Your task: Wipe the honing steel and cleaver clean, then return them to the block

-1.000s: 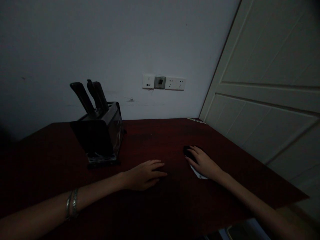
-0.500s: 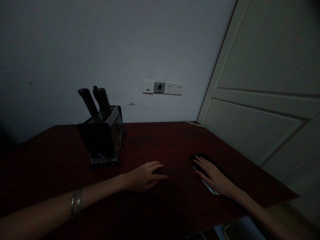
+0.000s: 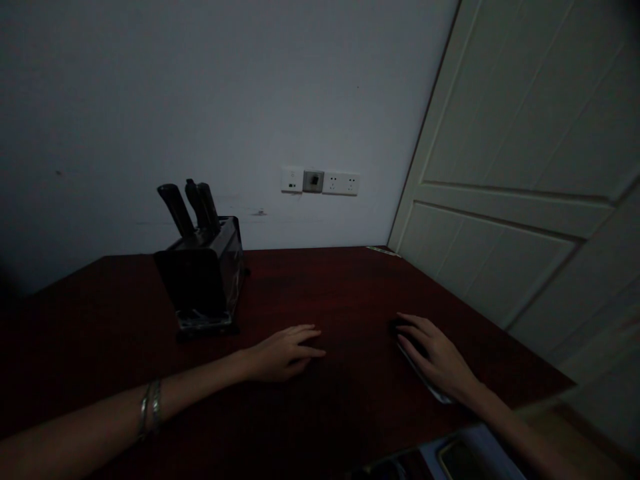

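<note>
My left hand [image 3: 280, 353] rests palm down on the dark red table [image 3: 310, 287], its fingers stretched and slightly apart, holding nothing. Two silvery bracelets [image 3: 150, 408] circle that wrist. To the right, my right hand [image 3: 440, 360] is bent over a dark flat object with a pale edge [image 3: 425, 380], fingers curled about its far end. Most of this object is hidden under the hand and its kind is unclear. Beyond my left hand stands a dark knife block [image 3: 200, 280], with several black-handled knives [image 3: 176, 210] in it.
A wall [image 3: 250, 100] with a row of sockets [image 3: 320, 182] rises behind the table. On the right is a pale panelled door [image 3: 500, 220]. A printed, bluish sheet or cover [image 3: 485, 447] lies at the table's near edge, below my right forearm.
My right hand has gone from lying flat to curling round the dark flat object, and both have shifted slightly right and nearer. My left hand stays put. The view has turned slightly.
</note>
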The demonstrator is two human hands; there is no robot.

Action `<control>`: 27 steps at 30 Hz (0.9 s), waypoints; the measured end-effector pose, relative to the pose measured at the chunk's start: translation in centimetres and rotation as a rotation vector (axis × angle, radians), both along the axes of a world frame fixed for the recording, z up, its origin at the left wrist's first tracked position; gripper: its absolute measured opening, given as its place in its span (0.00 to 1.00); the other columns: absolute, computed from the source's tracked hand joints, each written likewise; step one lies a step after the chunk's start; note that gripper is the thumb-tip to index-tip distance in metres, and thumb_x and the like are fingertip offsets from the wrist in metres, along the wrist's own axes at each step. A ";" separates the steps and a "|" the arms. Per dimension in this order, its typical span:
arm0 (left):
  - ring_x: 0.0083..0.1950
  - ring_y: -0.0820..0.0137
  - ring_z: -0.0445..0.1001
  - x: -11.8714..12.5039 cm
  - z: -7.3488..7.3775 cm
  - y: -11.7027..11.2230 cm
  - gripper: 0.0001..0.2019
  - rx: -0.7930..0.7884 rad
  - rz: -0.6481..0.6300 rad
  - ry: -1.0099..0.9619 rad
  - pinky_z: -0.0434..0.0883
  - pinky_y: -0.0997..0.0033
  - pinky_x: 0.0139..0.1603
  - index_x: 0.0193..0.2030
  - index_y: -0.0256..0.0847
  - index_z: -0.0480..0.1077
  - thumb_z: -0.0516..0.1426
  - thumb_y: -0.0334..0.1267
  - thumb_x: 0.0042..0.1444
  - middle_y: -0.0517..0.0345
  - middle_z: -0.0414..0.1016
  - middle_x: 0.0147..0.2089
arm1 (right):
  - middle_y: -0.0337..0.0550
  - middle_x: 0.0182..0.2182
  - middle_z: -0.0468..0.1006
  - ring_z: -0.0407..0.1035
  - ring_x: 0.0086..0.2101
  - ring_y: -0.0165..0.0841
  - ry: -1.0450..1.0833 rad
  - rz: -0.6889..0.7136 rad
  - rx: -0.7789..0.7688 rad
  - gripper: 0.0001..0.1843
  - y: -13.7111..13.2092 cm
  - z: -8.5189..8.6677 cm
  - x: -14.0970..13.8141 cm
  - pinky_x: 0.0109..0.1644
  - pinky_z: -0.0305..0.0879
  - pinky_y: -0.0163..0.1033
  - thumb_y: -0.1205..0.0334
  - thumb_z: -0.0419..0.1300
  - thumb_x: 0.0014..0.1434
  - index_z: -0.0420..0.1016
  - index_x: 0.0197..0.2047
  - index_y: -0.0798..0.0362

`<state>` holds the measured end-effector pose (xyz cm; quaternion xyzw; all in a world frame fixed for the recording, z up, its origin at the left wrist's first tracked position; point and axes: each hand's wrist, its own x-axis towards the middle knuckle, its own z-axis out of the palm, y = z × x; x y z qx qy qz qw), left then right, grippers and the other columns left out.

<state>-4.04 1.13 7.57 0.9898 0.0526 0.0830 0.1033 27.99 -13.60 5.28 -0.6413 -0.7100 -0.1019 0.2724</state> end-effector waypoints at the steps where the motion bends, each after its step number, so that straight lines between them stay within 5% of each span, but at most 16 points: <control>1: 0.64 0.59 0.54 0.0 0.0 0.0 0.20 -0.007 0.002 0.000 0.59 0.54 0.60 0.57 0.49 0.63 0.50 0.32 0.58 0.50 0.55 0.64 | 0.52 0.52 0.69 0.64 0.51 0.43 -0.003 0.037 -0.003 0.15 0.2 0.4 -0.9 0.55 0.62 0.53 0.59 0.50 0.60 0.73 0.45 0.53; 6: 0.64 0.62 0.55 -0.1 -0.1 0.0 0.19 -0.037 0.029 -0.023 0.58 0.58 0.61 0.55 0.46 0.66 0.49 0.31 0.57 0.51 0.57 0.64 | 0.48 0.57 0.64 0.56 0.57 0.42 -0.074 0.325 -0.167 0.17 1.1 1.4 -5.8 0.58 0.58 0.52 0.60 0.48 0.61 0.70 0.52 0.49; 11: 0.62 0.65 0.59 -2.6 -0.2 -0.3 0.18 -0.063 0.082 -0.079 0.60 0.61 0.60 0.52 0.43 0.68 0.49 0.27 0.56 0.50 0.61 0.61 | 0.48 0.61 0.58 0.50 0.60 0.43 -0.071 0.437 -0.301 0.21 1.8 1.6 -9.1 0.60 0.54 0.53 0.56 0.47 0.62 0.63 0.58 0.47; 22: 0.44 0.69 0.71 -17.0 2.0 -0.6 0.13 -0.056 0.323 -0.138 0.67 0.66 0.49 0.38 0.40 0.71 0.46 0.28 0.58 0.51 0.73 0.41 | 0.43 0.61 0.59 0.51 0.60 0.43 -0.018 0.459 -0.324 0.21 3.1 0.1 -9.3 0.60 0.55 0.55 0.54 0.48 0.62 0.63 0.58 0.41; 27: 0.40 0.69 0.71 -22.9 3.3 0.8 0.12 -0.022 0.587 -0.174 0.67 0.69 0.44 0.33 0.41 0.72 0.47 0.34 0.57 0.54 0.74 0.36 | 0.43 0.60 0.61 0.54 0.59 0.45 0.000 0.473 -0.286 0.20 3.2 -0.7 -8.9 0.59 0.56 0.57 0.56 0.50 0.61 0.66 0.56 0.41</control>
